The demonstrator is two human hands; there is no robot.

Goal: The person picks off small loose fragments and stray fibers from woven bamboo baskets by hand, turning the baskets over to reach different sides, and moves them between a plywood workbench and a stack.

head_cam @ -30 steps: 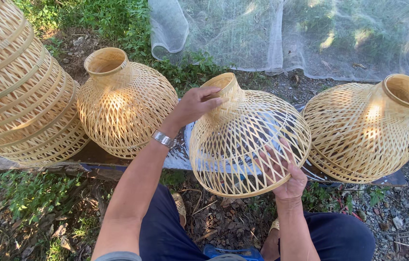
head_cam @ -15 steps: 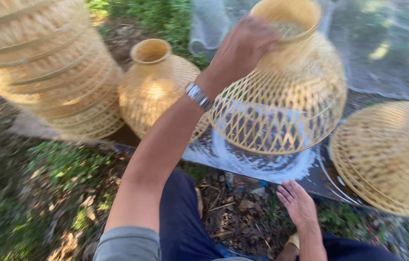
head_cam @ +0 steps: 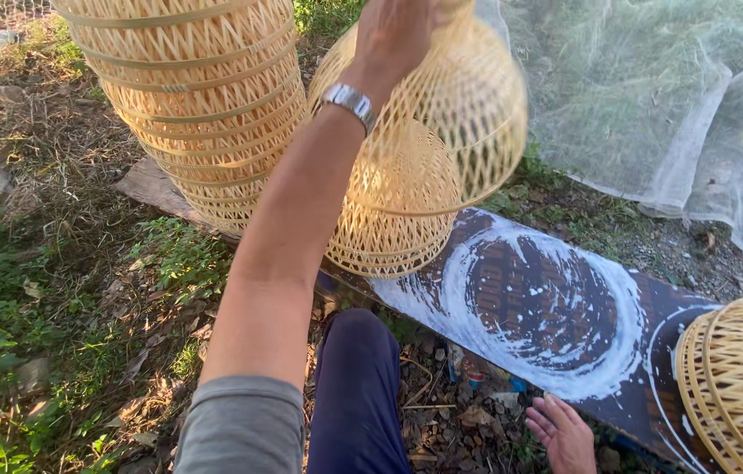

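Fingers: left hand [head_cam: 402,31] at top centre, wrapped over the narrow neck of the lifted bamboo shade [head_cam: 468,105], fingertips cut off by the frame edge, so closed on it as far as can be told; right hand [head_cam: 562,432] at bottom right of centre, palm up, fingers [head_cam: 540,423] loosely apart, holding nothing.
Far left: grass, dry leaves and bare earth [head_cam: 46,263].
Upper left: tall stack of nested bamboo shades [head_cam: 196,96], standing on the near end of the surface.
Centre: second bamboo shade [head_cam: 398,211] upright on the surface, just behind and below the lifted one, overlapping it in view; touching or apart, cannot tell.
Lifted shade: in the air at top centre, tilted, wide open rim facing down and right.
Handling: judged light, since carried one-handed by the neck; open lattice of thin strips, springy rather than stiff, likely to dent or crack under a squeeze on the belly; dry weave, not slippery.
Where to hold: neck ring or rim hoop, the doubled bands; not the thin lattice between.
Lower centre: dark board surface [head_cam: 679,325] with a white painted ring [head_cam: 556,307] where a rim sat.
Upper right: white netting [head_cam: 652,96] draped over greenery.
Lower right: another bamboo shade [head_cam: 740,386], partly out of frame, on the surface.
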